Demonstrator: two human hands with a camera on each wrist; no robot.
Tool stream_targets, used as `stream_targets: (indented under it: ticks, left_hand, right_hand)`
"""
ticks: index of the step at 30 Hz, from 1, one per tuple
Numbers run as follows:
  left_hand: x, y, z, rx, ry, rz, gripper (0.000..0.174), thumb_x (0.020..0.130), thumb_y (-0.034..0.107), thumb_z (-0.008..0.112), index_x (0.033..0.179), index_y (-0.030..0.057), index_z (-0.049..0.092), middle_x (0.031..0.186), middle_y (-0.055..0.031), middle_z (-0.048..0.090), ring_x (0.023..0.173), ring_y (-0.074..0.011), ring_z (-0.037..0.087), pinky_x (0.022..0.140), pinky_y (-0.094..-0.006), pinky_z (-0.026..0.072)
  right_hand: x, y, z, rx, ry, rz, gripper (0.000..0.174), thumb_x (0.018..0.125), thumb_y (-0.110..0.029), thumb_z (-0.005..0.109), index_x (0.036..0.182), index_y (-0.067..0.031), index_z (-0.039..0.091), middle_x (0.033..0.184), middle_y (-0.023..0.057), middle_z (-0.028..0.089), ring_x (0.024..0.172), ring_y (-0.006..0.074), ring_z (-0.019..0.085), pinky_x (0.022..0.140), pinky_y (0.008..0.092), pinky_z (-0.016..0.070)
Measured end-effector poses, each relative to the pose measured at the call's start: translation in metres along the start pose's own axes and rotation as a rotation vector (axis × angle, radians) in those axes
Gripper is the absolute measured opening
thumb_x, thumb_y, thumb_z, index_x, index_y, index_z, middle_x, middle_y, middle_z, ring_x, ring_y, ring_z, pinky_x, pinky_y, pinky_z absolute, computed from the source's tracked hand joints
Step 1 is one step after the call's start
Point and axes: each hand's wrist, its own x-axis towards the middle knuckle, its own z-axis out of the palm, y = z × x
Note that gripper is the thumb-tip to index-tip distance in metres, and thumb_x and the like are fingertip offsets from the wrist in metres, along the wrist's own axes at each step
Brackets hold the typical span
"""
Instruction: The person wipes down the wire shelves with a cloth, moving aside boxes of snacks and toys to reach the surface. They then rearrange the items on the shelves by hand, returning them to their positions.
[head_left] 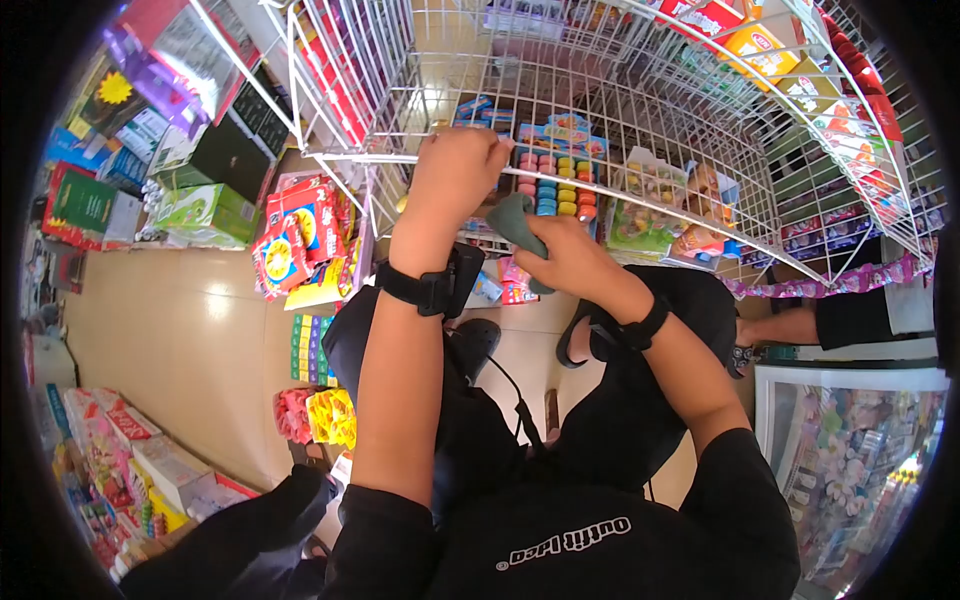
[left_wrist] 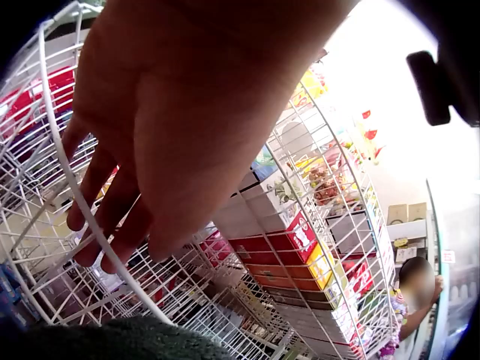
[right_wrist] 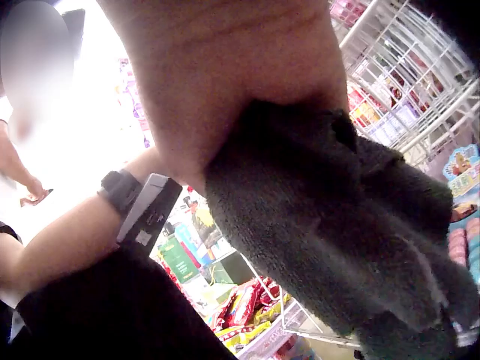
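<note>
A dark green-grey cloth (head_left: pixel 517 226) is in my right hand (head_left: pixel 580 262), bunched against the palm and draping past the fingers. The right wrist view shows its fuzzy, towel-like pile (right_wrist: pixel 330 217) hanging below the hand. My left hand (head_left: pixel 455 175) is at the front rim of a white wire rack (head_left: pixel 620 185). In the left wrist view, the left hand's fingers (left_wrist: pixel 120 202) extend downward behind the rim wire (left_wrist: pixel 82 202), fairly straight and slightly spread.
Colourful round sweets (head_left: pixel 555 185) and packaged snacks (head_left: pixel 650 205) lie beyond the rim. Red packets (head_left: pixel 300 235) and green boxes (head_left: pixel 205 215) stand left. A glass-topped freezer (head_left: pixel 850 440) is at right. Another person's leg (head_left: pixel 790 328) shows near the rack, and dark trousers (head_left: pixel 230 530) at lower left.
</note>
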Motion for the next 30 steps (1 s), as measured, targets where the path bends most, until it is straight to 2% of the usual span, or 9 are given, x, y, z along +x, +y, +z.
stream_targets:
  ticks: [5,11,13,15,17,19,21,24,30]
  left_hand:
    - [-0.020,-0.006,0.013,0.296,0.119,0.244,0.040,0.088,0.039,0.054,0.075,0.0034,0.065,0.076,-0.0162,0.064,0.079,-0.0346,0.060,0.083,-0.0491,0.0399]
    - [-0.010,0.012,0.037,0.518,-0.004,0.064,0.053,0.090,0.052,0.042,0.085,0.0044,0.066,0.083,-0.0143,0.065,0.086,-0.0333,0.061,0.087,-0.0520,0.0383]
    - [-0.008,0.013,0.041,0.469,0.224,0.076,0.052,0.090,0.051,0.043,0.091,0.0048,0.065,0.089,-0.0154,0.064,0.091,-0.0335,0.060,0.087,-0.0529,0.0381]
    - [0.000,0.018,0.038,0.425,0.119,0.041,0.047,0.092,0.046,0.042,0.093,0.0045,0.063,0.093,-0.0159,0.064,0.092,-0.0342,0.059,0.084,-0.0516,0.0388]
    - [0.010,0.016,0.047,0.400,0.171,0.095,0.046,0.092,0.044,0.044,0.085,0.0033,0.064,0.087,-0.0177,0.063,0.086,-0.0356,0.060,0.078,-0.0479,0.0431]
    - [0.017,0.018,0.049,0.385,0.157,0.113,0.046,0.092,0.043,0.045,0.081,0.0025,0.064,0.083,-0.0187,0.063,0.081,-0.0366,0.060,0.073,-0.0466,0.0445]
    - [0.022,0.024,0.052,0.364,0.139,0.109,0.046,0.092,0.041,0.046,0.076,0.0018,0.063,0.078,-0.0198,0.062,0.076,-0.0375,0.060,0.069,-0.0454,0.0459]
    - [0.032,0.028,0.053,0.205,0.171,0.205,0.046,0.092,0.039,0.047,0.070,0.0010,0.061,0.071,-0.0203,0.060,0.069,-0.0387,0.059,0.065,-0.0460,0.0458]
    - [0.031,0.030,0.064,0.242,0.023,0.141,0.044,0.090,0.039,0.049,0.068,0.0026,0.061,0.069,-0.0185,0.061,0.067,-0.0370,0.060,0.063,-0.0462,0.0456]
  right_hand:
    - [-0.021,-0.010,0.002,0.016,0.074,-0.072,0.022,0.074,-0.015,0.059,0.084,0.0047,0.054,0.075,0.0247,0.058,0.072,0.0420,0.057,0.066,0.0433,0.0459]
    - [-0.062,0.013,-0.028,-0.072,0.018,0.272,0.027,0.077,-0.019,0.060,0.091,0.0034,0.057,0.082,0.0267,0.059,0.078,0.0410,0.059,0.068,0.0436,0.0468]
    - [-0.074,0.030,-0.023,-0.186,0.044,0.370,0.030,0.078,-0.021,0.060,0.097,0.0025,0.057,0.084,0.0273,0.060,0.078,0.0418,0.059,0.068,0.0436,0.0476]
    - [-0.080,0.036,-0.025,-0.230,0.026,0.388,0.034,0.081,-0.020,0.056,0.108,0.0003,0.054,0.088,0.0262,0.061,0.076,0.0401,0.061,0.067,0.0430,0.0496]
    - [-0.085,0.029,-0.027,0.132,0.164,0.530,0.034,0.082,-0.019,0.054,0.110,-0.0014,0.051,0.084,0.0247,0.062,0.075,0.0374,0.063,0.066,0.0421,0.0501]
    - [-0.095,0.045,-0.015,0.238,0.393,0.475,0.033,0.085,-0.021,0.053,0.113,-0.0030,0.049,0.081,0.0200,0.062,0.072,0.0313,0.064,0.065,0.0387,0.0493]
    - [-0.101,0.056,-0.016,0.400,0.451,0.579,0.029,0.088,-0.019,0.056,0.112,-0.0024,0.049,0.092,0.0080,0.059,0.082,0.0138,0.055,0.072,0.0283,0.0451]
    - [-0.096,0.069,-0.014,0.565,0.676,0.534,0.033,0.089,-0.022,0.057,0.112,-0.0006,0.048,0.088,0.0102,0.061,0.077,0.0162,0.058,0.071,0.0301,0.0465]
    - [-0.075,0.086,0.001,0.577,0.675,0.448,0.030,0.090,-0.021,0.056,0.111,0.0002,0.049,0.089,0.0085,0.061,0.079,0.0143,0.056,0.072,0.0303,0.0462]
